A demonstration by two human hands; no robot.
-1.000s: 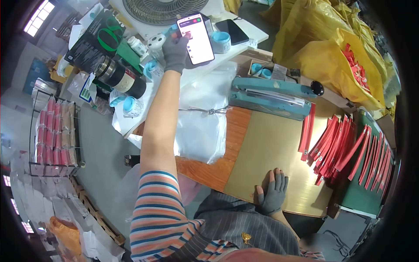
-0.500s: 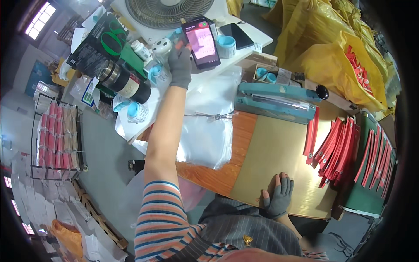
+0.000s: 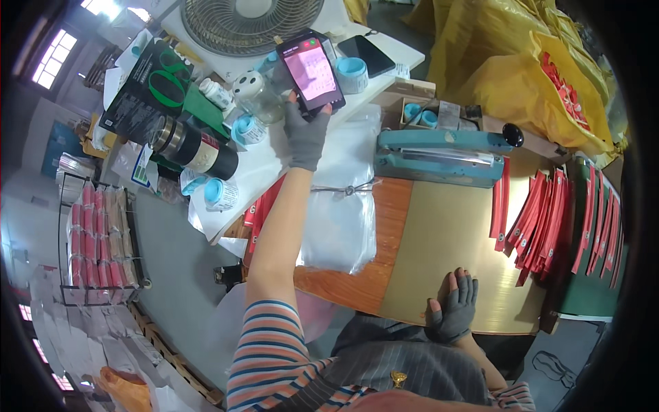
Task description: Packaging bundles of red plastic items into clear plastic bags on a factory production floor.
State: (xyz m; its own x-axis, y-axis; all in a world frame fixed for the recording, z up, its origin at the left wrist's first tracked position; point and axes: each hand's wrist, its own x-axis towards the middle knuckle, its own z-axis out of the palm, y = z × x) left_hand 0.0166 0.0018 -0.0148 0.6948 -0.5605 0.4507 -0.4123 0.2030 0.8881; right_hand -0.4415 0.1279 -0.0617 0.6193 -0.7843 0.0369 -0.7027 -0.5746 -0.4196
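Phone (image 3: 311, 73) points its long axis away and slightly left, left fingers (image 3: 327, 108) holding its near end, right fingers (image 3: 453, 281) loosely spread.

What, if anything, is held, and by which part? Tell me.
The grey-gloved left hand grips the flat, black, rectangular phone by its lower end. The grey-gloved right hand holds nothing visible.

Bright, daylit from the pale, multi-paned window (image 3: 53, 58) at upper left. Hazy toward the left rim. Glaring on the gold-toned, flat, glossy sheet (image 3: 461, 230), shiny on the clear, flat plastic bags (image 3: 338, 237). Glowing pinkish on the black, flat smartphone (image 3: 311, 74). Shadowed beside the grey-gloved right hand (image 3: 454, 309). Bowed at the edges, black in the corners.
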